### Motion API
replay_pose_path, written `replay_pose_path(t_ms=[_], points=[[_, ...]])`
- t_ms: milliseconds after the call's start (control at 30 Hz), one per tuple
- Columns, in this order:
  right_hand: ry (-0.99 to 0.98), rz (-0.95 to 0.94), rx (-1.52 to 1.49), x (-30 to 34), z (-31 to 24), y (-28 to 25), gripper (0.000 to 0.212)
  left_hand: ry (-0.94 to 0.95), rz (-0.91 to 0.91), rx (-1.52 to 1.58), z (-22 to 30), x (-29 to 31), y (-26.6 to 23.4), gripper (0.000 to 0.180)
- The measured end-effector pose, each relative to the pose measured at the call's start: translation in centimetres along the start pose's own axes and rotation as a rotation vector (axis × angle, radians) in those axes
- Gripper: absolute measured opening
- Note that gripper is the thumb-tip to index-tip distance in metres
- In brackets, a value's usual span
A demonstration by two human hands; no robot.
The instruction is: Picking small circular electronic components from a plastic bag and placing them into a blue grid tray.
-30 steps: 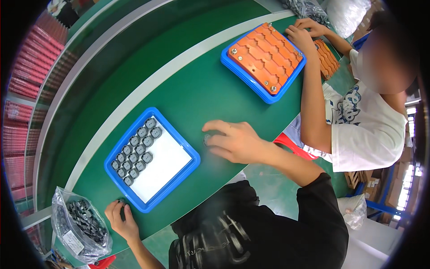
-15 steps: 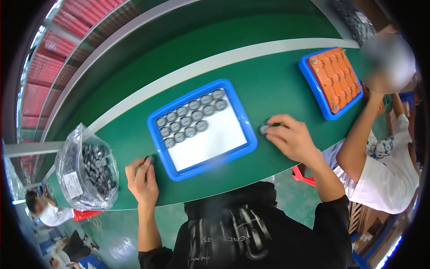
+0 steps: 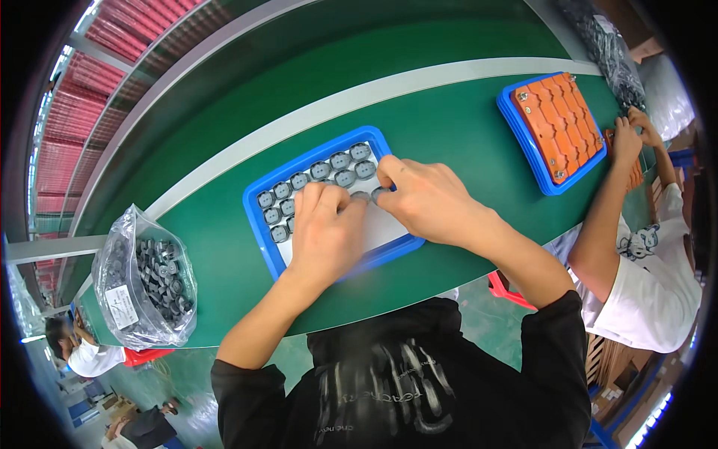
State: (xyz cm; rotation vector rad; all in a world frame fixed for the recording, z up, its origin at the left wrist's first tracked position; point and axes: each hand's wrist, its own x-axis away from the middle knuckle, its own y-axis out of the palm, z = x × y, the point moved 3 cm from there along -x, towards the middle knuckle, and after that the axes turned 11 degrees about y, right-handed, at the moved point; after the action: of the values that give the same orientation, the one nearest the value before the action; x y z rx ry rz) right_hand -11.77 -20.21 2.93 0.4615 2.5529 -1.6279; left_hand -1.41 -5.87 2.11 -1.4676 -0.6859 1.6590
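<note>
Both my hands are over a blue tray (image 3: 262, 246) with a white bottom. Rows of grey round plastic parts (image 3: 339, 160) lie along its far and left sides. My left hand (image 3: 329, 230) is closed around a grey round part (image 3: 360, 197), set in beside the nearer row and partly hidden by the fingers. Against the right end of that row, my right hand (image 3: 430, 200) pinches another grey round part (image 3: 378, 194). My hands cover some of the parts in the middle of the tray.
A clear plastic bag (image 3: 120, 258) of loose grey parts stands on the green table (image 3: 449, 135) at left. At far right are stacked blue trays (image 3: 516, 138) topped by an orange moulded plate (image 3: 557, 127). A co-worker's arm (image 3: 602, 209) reaches in beside them.
Both hands have moved in over the tray from either side of it, each bringing a grey part. The co-worker's hands have moved farther away, beyond the orange plate.
</note>
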Motion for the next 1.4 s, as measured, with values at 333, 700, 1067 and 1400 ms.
replay_pose_path(t_ms=[333,700,1067,1400], points=[[-0.051,0.018,0.005,-0.9,0.9,0.0,0.006,-0.058,-0.027,0.063,-0.7,-0.4,0.1,0.021],[0.553,0.058,-1.151,3.1,6.2,-3.1,0.031,-0.435,0.087,-0.071,-5.2,5.1,-8.6,0.02],[0.807,0.109,-1.026,7.1,9.6,-1.3,0.028,-1.022,0.047,-0.47,-11.0,22.9,-21.0,0.025],[0.717,0.139,-0.978,8.7,10.5,-0.2,0.03,-0.83,0.008,-0.596,-15.5,21.1,-17.3,0.018]])
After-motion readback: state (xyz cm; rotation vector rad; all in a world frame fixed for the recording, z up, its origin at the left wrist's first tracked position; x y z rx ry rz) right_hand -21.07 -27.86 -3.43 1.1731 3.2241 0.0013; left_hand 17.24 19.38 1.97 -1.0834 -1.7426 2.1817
